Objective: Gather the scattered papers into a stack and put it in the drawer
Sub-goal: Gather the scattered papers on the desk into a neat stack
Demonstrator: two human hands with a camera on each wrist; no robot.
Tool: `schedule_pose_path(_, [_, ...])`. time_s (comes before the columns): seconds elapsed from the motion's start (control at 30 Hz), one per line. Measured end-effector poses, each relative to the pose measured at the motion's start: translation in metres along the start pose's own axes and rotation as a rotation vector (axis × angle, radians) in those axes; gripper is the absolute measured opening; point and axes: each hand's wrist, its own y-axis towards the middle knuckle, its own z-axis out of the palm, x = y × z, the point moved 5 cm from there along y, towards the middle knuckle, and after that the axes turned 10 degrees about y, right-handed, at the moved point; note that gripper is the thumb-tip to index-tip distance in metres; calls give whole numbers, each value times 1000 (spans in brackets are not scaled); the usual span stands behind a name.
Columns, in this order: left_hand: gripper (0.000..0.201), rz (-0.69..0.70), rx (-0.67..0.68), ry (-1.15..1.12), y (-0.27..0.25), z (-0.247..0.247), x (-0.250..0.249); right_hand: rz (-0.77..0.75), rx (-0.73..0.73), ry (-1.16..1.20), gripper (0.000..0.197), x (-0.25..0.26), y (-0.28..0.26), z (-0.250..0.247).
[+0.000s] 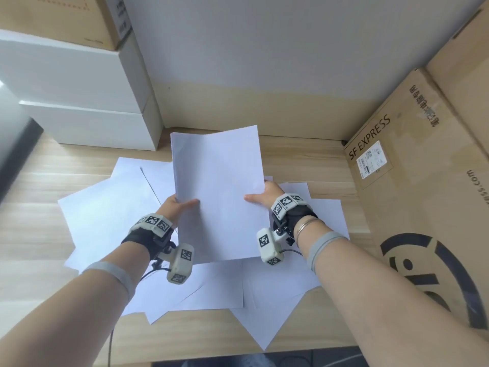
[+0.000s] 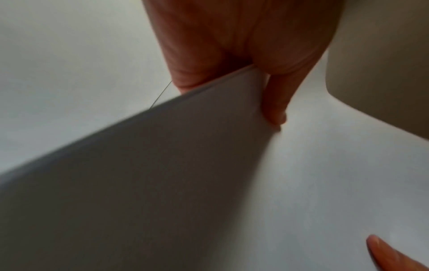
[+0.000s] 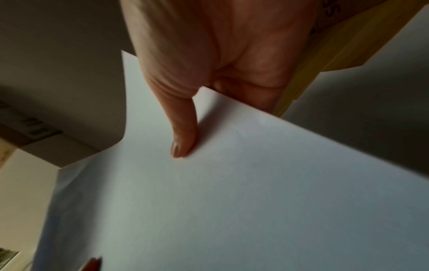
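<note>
A small stack of white papers [image 1: 219, 192] is held up above the desk, tilted toward me. My left hand [image 1: 180, 205] grips its left edge, thumb on top and fingers underneath. My right hand [image 1: 260, 196] grips the right edge the same way. The left wrist view shows the thumb pressed on the stack of papers [image 2: 325, 183] at its edge, and the right wrist view shows the other thumb lying on the top sheet [image 3: 232, 201]. Several loose sheets [image 1: 111, 213] lie fanned out on the wooden desk [image 1: 39, 234] under the stack. No drawer is in view.
White boxes [image 1: 79, 102] are stacked at the back left with a cardboard box on top. A big SF Express cardboard box [image 1: 423, 194] stands along the right side. A wall closes the back. The desk's front edge [image 1: 304, 350] is near me.
</note>
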Motion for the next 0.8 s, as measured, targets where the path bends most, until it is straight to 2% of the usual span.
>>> schedule_pose_path(0.07, [15, -40, -30, 60, 2, 2, 14, 25, 35, -6, 40, -14, 2, -1])
schedule_pose_path(0.13, [13, -66, -64, 92, 4, 2, 24, 69, 20, 26, 26, -33, 6, -11])
schedule_pose_path(0.2, [14, -82, -102, 111, 8, -2, 32, 106, -76, -19, 8, -50, 11, -32])
schedule_pose_path(0.23, [8, -89, -111, 117, 9, -4, 36, 123, -136, -72, 9, -59, 14, -44])
schedule_pose_path(0.27, [3, -94, -125, 123, 11, -7, 39, 141, -181, -134, 11, -67, 16, -56])
schedule_pose_path(0.33, [9, -118, -141, 128, 14, -10, 43, 166, -208, -260, 23, -78, 19, -73])
schedule_pose_path(0.37, [4, -127, -143, 127, 16, -10, 45, 171, -191, -308, 29, -81, 20, -78])
schedule_pose_path(0.47, [16, -154, -146, 116, 22, -7, 49, 162, -130, -440, 49, -84, 24, -81])
schedule_pose_path(0.6, [16, -173, -118, 111, 25, -2, 51, 180, -113, -606, 79, -89, 35, -75])
schedule_pose_path(0.7, [15, -181, -119, 106, 26, -2, 52, 191, -115, -763, 83, -91, 38, -76])
schedule_pose_path(0.8, [11, -188, -122, 112, 25, -3, 53, 198, -129, -817, 79, -92, 40, -81])
